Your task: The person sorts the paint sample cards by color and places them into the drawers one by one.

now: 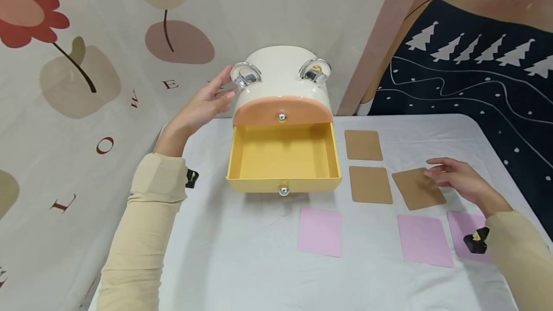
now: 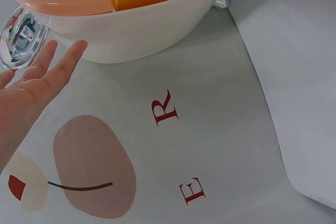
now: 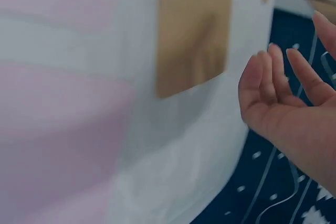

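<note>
The right hand (image 1: 462, 179) is loosely bent with nothing in it, by the 3 o'clock edge of a brown card (image 1: 419, 188). That card lies turned a bit, at 4 o'clock from the box (image 1: 281, 73). The left hand (image 1: 205, 104) is at the box's 9 o'clock side, fingers loose by a silver ring (image 1: 246, 75); whether it presses there is hard to tell. The card looks light, thin and stiff. Lying flat, it may slide, so a corner or edge looks best to pinch. The drawer (image 1: 255, 185) sticks out toward 6 o'clock. The right sleeve (image 1: 518, 253) hides part of a pink card (image 1: 462, 229). The right wrist view is blurry and cuts cards off.
</note>
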Demonstrator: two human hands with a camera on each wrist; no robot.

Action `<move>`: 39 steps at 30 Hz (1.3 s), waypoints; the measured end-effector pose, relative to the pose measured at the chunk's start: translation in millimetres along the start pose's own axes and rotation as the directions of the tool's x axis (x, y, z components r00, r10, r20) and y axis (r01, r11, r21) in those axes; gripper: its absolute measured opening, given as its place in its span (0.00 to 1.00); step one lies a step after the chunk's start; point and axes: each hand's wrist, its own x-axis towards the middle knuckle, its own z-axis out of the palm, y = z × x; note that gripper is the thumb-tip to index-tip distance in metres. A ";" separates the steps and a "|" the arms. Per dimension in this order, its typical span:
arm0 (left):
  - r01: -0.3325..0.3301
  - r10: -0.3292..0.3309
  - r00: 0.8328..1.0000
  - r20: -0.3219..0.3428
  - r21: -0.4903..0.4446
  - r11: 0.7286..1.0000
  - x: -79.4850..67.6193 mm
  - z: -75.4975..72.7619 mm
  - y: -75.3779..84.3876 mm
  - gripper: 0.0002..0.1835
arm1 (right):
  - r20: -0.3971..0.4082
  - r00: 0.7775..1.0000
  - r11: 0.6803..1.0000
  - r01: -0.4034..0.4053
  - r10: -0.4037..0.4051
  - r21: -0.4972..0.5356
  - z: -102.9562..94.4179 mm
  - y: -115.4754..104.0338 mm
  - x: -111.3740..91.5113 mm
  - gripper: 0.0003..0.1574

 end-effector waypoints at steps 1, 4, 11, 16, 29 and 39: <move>0.001 -0.001 1.000 -0.001 -0.001 1.000 -0.3 -0.3 0.0 0.34 | -0.006 1.000 1.000 -0.016 0.016 -0.023 -0.6 4.3 1.1 0.36; 0.001 -0.001 1.000 -0.002 0.000 1.000 -0.8 -0.6 0.1 0.34 | -0.034 0.998 0.997 -0.054 0.052 -0.051 0.6 14.4 3.3 0.38; -0.006 0.006 1.000 0.002 -0.009 1.000 -1.3 -0.3 0.3 0.34 | -0.103 0.983 0.978 -0.165 0.153 -0.124 9.7 28.1 13.7 0.44; -0.003 0.003 1.000 -0.004 0.004 1.000 -1.1 -0.5 0.4 0.34 | -0.107 0.977 0.971 -0.196 0.182 -0.135 14.0 30.0 20.7 0.49; 0.005 -0.005 1.000 -0.003 0.011 1.000 -1.3 0.5 0.6 0.34 | -0.183 0.981 0.982 -0.099 0.070 -0.159 14.2 30.3 19.0 0.21; 0.008 -0.008 1.000 -0.004 0.011 1.000 -1.7 0.9 1.3 0.34 | -0.186 0.976 0.988 -0.095 0.116 0.118 -1.0 40.1 11.1 0.13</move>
